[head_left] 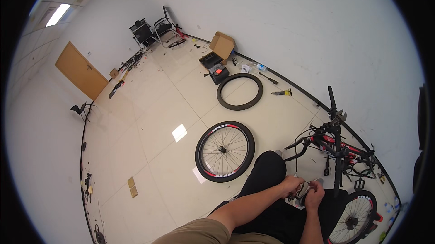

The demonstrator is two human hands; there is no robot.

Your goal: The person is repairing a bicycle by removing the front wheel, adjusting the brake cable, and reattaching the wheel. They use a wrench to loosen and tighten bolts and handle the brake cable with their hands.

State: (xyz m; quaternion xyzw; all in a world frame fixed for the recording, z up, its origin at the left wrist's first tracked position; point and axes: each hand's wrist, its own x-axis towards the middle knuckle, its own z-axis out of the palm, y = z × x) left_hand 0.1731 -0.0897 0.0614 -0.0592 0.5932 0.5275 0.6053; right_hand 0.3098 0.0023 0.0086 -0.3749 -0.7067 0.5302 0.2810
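Note:
My left hand (292, 186) is closed around a small metal bike part (298, 194) above my lap. A black cable (297, 162) curves down from the bicycle to this part. Close beside it, my right hand (314, 195) has its fingers pinched together. Something thin shows between the two hands, too small to name. The black and red bicycle frame (331, 142) lies just beyond my hands, on the right, with its handlebar (337, 153) pointing up the view. An adjustable wrench (340, 117) rests by the bar.
A spoked wheel (225, 151) with its tyre lies left of my knees. Beyond it are a loose tyre (240, 91), a black tool case (219, 72), an open cardboard box (222, 44) and a yellow-grey tool (282, 92). The rear wheel (355, 219) is at my right.

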